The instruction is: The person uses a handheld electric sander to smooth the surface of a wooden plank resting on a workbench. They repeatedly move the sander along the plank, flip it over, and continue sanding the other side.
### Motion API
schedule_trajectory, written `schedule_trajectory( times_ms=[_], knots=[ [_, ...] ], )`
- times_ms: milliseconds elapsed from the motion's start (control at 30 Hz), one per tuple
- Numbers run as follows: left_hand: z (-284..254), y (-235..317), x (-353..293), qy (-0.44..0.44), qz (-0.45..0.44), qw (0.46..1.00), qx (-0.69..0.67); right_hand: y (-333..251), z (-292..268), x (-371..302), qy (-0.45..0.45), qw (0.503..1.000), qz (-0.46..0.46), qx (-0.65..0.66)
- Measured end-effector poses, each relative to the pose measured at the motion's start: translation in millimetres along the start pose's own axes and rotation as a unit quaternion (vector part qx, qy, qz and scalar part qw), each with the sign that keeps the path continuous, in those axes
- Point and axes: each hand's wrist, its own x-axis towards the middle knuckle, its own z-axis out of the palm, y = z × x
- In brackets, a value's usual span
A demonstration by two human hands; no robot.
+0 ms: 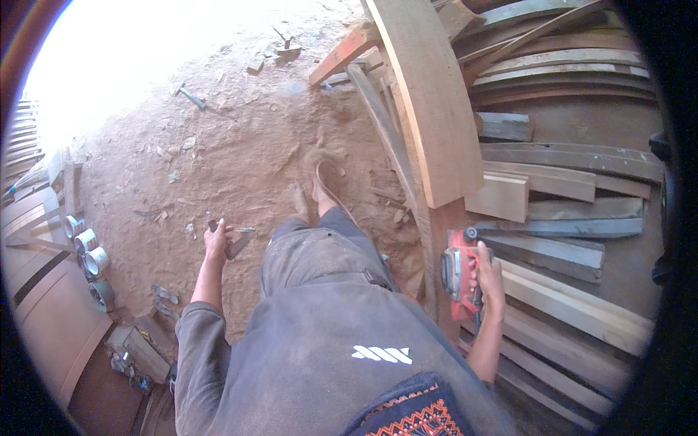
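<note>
The power tool (pixel 456 280) is red with black and grey parts, by the near end of a reddish-brown beam (pixel 440 218). Toward the beam's far end, the plank (pixel 440 116) is pale tan and a board (pixel 344 53) is orange-red. The flat piece (pixel 237 245) at the left hand (pixel 218 237) is brown. On reddish-brown ground (pixel 247 156), a hammer (pixel 193 98) shows blue-green. The shirt (pixel 305 349) is dark grey with a white slanted-stripe mark (pixel 382 354); navy cloth (pixel 418 414) carries orange zigzags.

The dirt floor (pixel 240 160) carries a hammer (pixel 192 97) and a small wood block (pixel 255 67) left of the wide plank (pixel 436 109), 4 round containers (pixel 95 261) farther left of it, and timber boards (pixel 571 160) to its right.
</note>
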Motion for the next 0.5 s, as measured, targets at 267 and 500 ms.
schedule_trajectory(
  times_ms=[267, 500],
  knots=[
    [6, -49, 7, -0.033, -0.065, 0.996, -0.047, -30, 1, 3, -0.008, 0.997, -0.010, -0.079],
    [30, -57, -8, -0.061, -0.125, 0.987, -0.080, -40, 6, 9, -0.010, 0.994, -0.009, -0.107]
  ],
)
